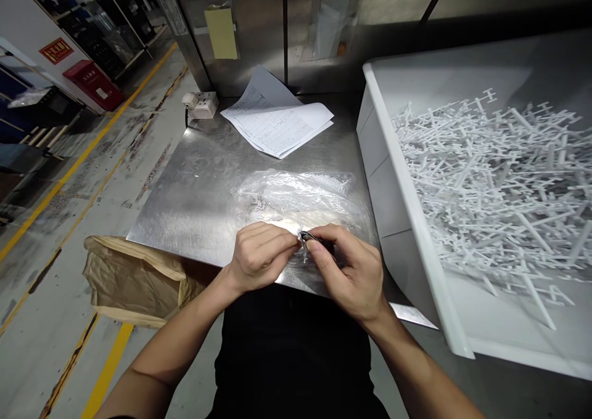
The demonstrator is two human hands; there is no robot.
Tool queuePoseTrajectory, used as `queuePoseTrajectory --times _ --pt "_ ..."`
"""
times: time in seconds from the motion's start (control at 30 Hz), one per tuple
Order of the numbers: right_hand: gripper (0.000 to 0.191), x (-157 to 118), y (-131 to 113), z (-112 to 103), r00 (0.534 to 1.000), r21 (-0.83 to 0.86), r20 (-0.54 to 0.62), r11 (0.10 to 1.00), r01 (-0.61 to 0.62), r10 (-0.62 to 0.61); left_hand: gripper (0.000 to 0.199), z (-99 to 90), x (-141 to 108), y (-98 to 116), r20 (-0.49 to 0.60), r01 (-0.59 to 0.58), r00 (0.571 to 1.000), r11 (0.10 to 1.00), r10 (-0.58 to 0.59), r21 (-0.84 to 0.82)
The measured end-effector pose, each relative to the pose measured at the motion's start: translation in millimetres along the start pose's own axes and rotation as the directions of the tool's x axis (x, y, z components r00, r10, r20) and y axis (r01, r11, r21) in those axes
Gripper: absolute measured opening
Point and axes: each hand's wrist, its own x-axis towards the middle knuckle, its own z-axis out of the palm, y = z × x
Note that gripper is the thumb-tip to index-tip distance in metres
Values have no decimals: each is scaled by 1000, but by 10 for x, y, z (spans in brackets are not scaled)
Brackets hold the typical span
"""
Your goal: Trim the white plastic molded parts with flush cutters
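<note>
Near the front edge of the steel table [185, 188], my two hands meet. My left hand [259, 252] is closed, pinching a small white plastic piece [304, 252] at its fingertips. In my right hand [349, 268] is a small dark-handled tool that looks like nippers [306, 235], its tip right against the piece. Most of the tool is hidden by my fingers. Just beyond my hands lies a clear plastic bag [296, 191] with small white parts in or under it. To the right, a large grey bin [407, 203] holds a heap of thin white branching plastic pieces [509, 178].
Folded printed sheets [277, 123] lie at the back of the table, beside a white power socket [203, 106] at the back left corner. An open brown paper bag [134, 283] stands below the table's left front edge. A metal panel rises behind.
</note>
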Motion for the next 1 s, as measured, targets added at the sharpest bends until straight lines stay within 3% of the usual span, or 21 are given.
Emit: queuePoseTrajectory --times 0.47,1.0 --pt "6 2 2 7 1000 -5 4 1000 26 -26 10 18 -10 -2 -5 -42 999 998 42 37" --pt "11 3 6 -1 999 -40 14 998 -51 51 13 24 -24 18 50 -112 993 982 106 154"
